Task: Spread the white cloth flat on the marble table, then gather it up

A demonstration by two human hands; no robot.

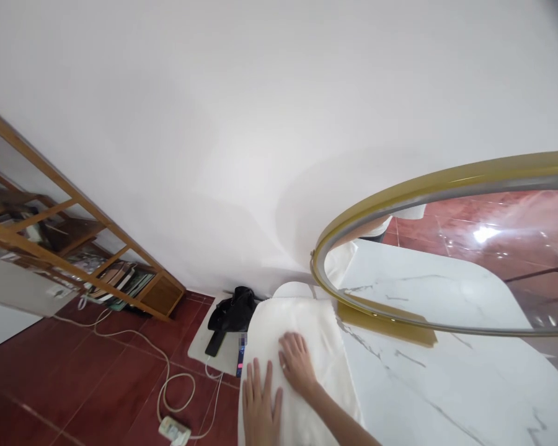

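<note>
Two bare hands lie palm down on a white cloth (337, 368): the left hand (261, 406) is flat with its fingers spread, and the right hand (297, 365), a little farther forward, is flattened with its fingers closer together, neither of them gripping anything. The cloth runs under both palms and beyond the fingertips, covering the near-left end of a white table (409, 378) with grey veining. To the right of the right hand, and forward of it, a mirror (446, 266) with a gold-coloured rim stands above the tabletop, its glass reflecting red floor and pale tabletop, with a gold-coloured strip (390, 325) along its foot. Forward and left of the left hand, lower than the cloth, a pale surface (198, 347) carries a black bag (239, 310) and a dark phone (215, 342); just beside the cloth edge is a lit screen (240, 365) (part of it is pixelated, so whatever it displays cannot be read). Well to the left of that hand, a power strip (174, 430) rests on red floor tiles (93, 384), its pale cord (142, 334) looping away towards a wooden shelf (106, 217) of books (118, 279), whose lettering is too small to make out.
</note>
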